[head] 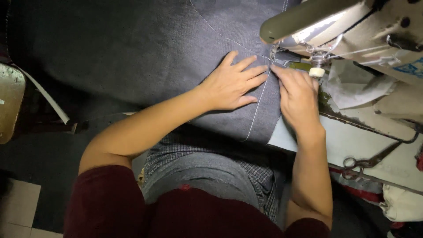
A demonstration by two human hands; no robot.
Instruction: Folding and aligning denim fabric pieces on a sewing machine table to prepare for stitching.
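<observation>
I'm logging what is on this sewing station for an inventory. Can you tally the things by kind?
Hands: 2, left hand and right hand, both flat on the cloth
Dark denim cloth: 1
Sewing machine: 1
Scissors: 1
Crumpled pale cloth scrap: 1
Total: 6

Sewing machine head point(352, 31) blocking right, scissors point(359, 164) possibly obstructing, open dark fabric point(123, 48) leftward
</observation>
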